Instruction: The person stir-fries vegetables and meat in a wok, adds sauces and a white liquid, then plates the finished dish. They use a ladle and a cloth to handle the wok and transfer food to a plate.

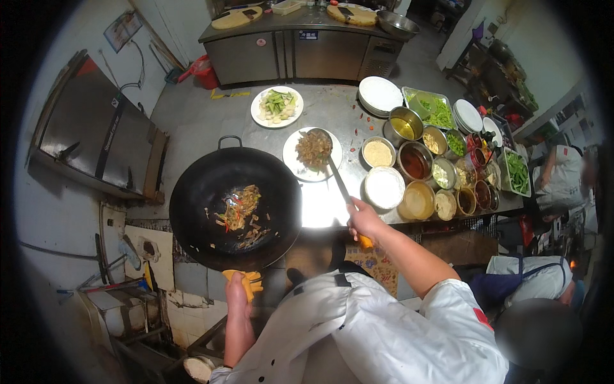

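Observation:
My left hand [237,292] grips a yellow cloth [245,283] at the near edge of a large black wok [192,187]. Stir-fried food [238,209] with red and green pieces lies in the wok. My right hand [365,223] is closed around the orange-ended handle of a metal ladle [339,178]. The ladle's bowl rests at the right side of a heap of brown stir-fried food [311,150] on a white plate [291,168], right of the wok. Behind it, another white plate [255,115] holds cut pale and green vegetables [278,104].
The steel table [331,101] carries stacked white plates [380,95], metal bowls of sauces and seasonings [415,161], and a tray of green vegetables [437,111] at the right. A counter [307,24] stands beyond. Co-workers [563,173] are at the far right.

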The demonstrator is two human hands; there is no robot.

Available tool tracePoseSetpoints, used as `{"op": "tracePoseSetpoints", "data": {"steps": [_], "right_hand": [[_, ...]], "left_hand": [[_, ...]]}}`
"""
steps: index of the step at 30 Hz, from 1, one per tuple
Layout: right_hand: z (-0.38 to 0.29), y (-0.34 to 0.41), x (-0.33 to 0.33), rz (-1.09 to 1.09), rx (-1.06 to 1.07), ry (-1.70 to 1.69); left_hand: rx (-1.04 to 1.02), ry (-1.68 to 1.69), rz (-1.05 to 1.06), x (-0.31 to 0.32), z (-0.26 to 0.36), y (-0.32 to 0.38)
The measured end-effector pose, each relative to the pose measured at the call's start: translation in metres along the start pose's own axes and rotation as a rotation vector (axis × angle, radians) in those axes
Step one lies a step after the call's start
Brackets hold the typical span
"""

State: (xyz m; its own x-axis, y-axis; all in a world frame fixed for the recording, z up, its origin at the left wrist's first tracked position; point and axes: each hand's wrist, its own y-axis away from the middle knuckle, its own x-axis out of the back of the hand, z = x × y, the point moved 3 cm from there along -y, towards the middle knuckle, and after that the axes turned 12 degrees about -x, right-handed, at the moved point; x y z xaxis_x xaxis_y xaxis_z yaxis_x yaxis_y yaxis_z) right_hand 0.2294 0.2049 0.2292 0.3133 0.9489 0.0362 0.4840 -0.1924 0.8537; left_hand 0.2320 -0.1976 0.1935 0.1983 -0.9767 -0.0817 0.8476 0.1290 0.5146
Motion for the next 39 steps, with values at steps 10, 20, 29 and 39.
{"op": "tracePoseSetpoints", "data": {"steps": [10, 20, 29, 39], "right_hand": [[-0.006, 0.002, -0.002, 0.080, 0.052, 0.072], [-0.010, 0.006, 0.000, 0.117, 0.064, 0.117], [-0.006, 0.005, -0.001, 0.106, 0.090, 0.141], [0.005, -0.013, -0.001, 0.123, 0.172, 0.171]], "left_hand": [[0.007, 0.039, 0.024, -0.003, 0.000, 0.000], [0.004, 0.031, 0.003, 0.001, 0.004, 0.001], [-0.002, 0.072, -0.006, 0.004, -0.003, -0.001], [0.008, 0.031, -0.011, 0.005, -0.008, -0.004]]}}
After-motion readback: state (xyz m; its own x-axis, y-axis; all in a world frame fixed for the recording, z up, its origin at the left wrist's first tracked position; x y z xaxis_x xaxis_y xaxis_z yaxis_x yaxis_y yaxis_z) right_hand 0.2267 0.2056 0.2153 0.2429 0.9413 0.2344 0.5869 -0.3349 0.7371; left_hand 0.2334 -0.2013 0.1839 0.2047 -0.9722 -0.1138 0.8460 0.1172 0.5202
